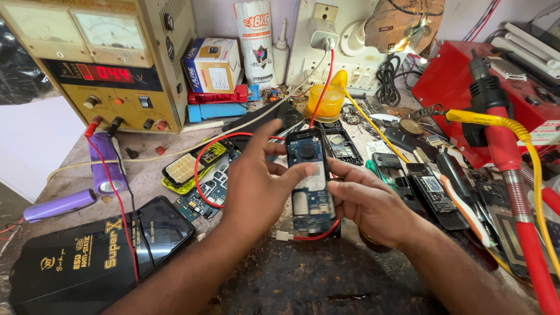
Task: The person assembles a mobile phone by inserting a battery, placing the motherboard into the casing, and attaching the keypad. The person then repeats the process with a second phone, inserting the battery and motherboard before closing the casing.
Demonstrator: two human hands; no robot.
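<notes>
My left hand (256, 181) grips an opened small mobile phone (309, 175) from its left side, thumb across the blue circuit board, backless side facing me. My right hand (373, 201) supports the phone from the right and below, fingers curled along its edge. The phone is held upright above the middle of the workbench (326, 274). A red wire (201, 160) loops behind my left hand and under the phone.
A beige bench power supply (111, 58) with a red display stands back left. Purple cylindrical cells (105, 163) and a black anti-static mat (76, 262) lie left. Loose phone boards (204, 192) and covers litter the bench. A red-handled hot-air tool (501, 146) and yellow hose stand right.
</notes>
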